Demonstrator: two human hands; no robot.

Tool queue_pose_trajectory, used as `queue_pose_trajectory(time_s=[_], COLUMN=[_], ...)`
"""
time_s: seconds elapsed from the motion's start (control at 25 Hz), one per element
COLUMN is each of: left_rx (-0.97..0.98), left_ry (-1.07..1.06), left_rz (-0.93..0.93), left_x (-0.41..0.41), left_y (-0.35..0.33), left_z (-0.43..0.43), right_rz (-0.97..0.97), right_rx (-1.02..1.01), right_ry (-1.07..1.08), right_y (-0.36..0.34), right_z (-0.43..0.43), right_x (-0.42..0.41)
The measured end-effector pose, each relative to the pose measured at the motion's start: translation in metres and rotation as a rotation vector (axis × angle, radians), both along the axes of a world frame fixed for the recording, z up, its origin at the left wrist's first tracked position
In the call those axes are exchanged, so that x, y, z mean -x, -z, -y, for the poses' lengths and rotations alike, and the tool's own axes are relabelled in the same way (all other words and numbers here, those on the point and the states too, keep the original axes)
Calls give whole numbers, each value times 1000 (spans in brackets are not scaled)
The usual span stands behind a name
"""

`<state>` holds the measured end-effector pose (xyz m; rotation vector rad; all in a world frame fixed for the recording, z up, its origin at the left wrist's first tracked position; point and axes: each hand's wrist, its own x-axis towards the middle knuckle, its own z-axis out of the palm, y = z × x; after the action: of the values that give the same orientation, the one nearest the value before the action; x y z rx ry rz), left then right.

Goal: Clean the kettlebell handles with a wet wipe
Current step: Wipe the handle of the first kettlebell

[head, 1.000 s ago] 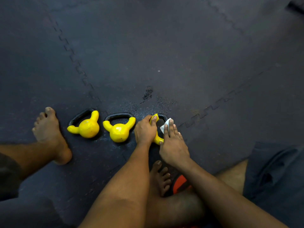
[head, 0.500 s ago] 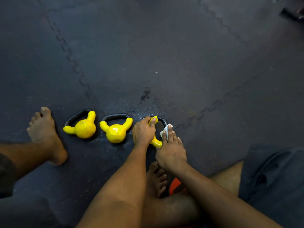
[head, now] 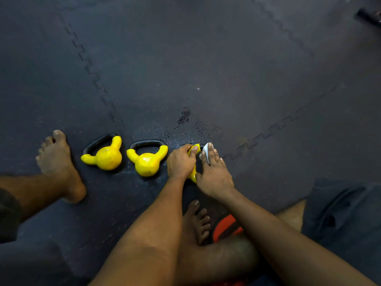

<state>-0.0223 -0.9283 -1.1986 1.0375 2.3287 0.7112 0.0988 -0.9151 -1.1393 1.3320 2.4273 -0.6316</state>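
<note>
Three small yellow kettlebells with black loop handles lie on their sides in a row on the dark interlocking rubber floor mat [head: 226,69].

Left kettlebell [head: 107,157] and middle kettlebell [head: 146,164]: just beside each other, not touching, no hand on them. Each has a glossy yellow body. Two yellow horns run into a black loop that points away from the person.

Right kettlebell [head: 193,176]: mostly covered by both hands. Only one yellow horn, a strip of yellow body and a short piece of black handle show.

Left hand [head: 180,162]: fingers curled round the right kettlebell, thumb laid over its upper yellow horn, holding it.

Right hand [head: 214,176]: fingers straight and close together, pressing a white wet wipe [head: 205,150] against the handle. The thumb touches the lower yellow part. The wipe shows only as a white edge along the index finger.

Floor: a dark, speckled, wet-looking patch [head: 183,116] lies just beyond the handles.

A bare left foot [head: 57,162] rests near the left kettlebell. A bare right foot [head: 195,221] is tucked under the forearms, beside an orange-and-black object [head: 225,223] that is partly hidden; cannot tell what it is.
</note>
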Motion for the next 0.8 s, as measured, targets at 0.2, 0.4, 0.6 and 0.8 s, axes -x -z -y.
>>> queue_pose_trajectory(time_s=[0.2, 0.4, 0.6, 0.8], left_rx=[-15, -17, -48, -60], left_ry=[-24, -2, -31, 9], left_rz=[9, 16, 45, 23], left_x=[2, 4, 4, 6], left_y=[4, 5, 10, 14], left_z=[1, 0, 2, 4], right_rz=[25, -93, -106, -322], right_rx=[73, 146, 121, 109], right_ry=[-17, 16, 126, 371], right_y=[-3, -2, -9, -6], right_z=[6, -13, -11, -38], right_x=[-15, -3, -8, 8])
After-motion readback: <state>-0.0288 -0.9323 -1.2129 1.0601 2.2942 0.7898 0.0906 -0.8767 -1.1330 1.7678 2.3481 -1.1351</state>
